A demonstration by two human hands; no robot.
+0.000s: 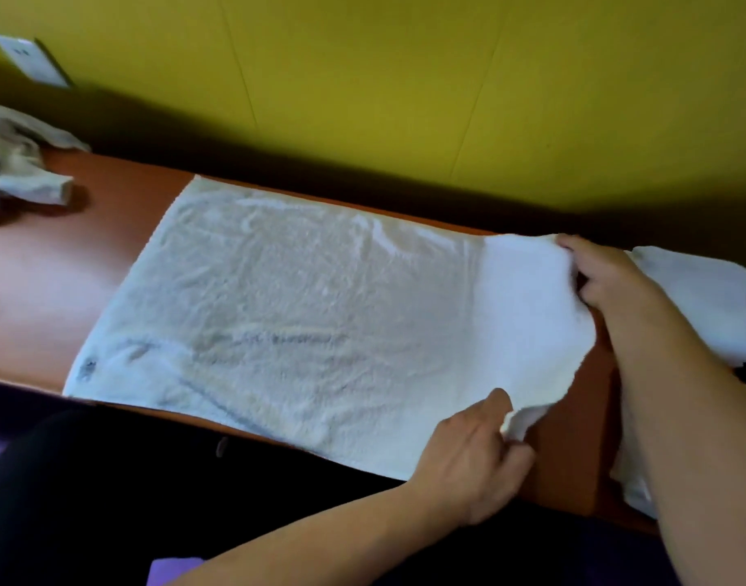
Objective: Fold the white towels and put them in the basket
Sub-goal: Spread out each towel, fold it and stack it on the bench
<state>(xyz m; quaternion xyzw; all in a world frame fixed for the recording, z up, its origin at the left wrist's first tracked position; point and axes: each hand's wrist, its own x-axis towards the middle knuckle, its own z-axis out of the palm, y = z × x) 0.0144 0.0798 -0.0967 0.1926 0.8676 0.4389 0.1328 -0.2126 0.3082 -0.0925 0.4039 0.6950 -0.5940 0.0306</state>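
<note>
Both hands, left [474,452] and right [608,274], pinching the white towel's [278,315] right-end corners on the table [37,281].

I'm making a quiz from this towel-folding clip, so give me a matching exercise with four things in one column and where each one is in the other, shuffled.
Things:
1. spread towel
2. crumpled towels
3. left hand
4. right hand

Places:
A. far left of the table
B. pinching the towel's near right corner
C. flat across the middle of the table
D. gripping the towel's far right corner

Pairs: 1-C, 2-A, 3-B, 4-D
</note>
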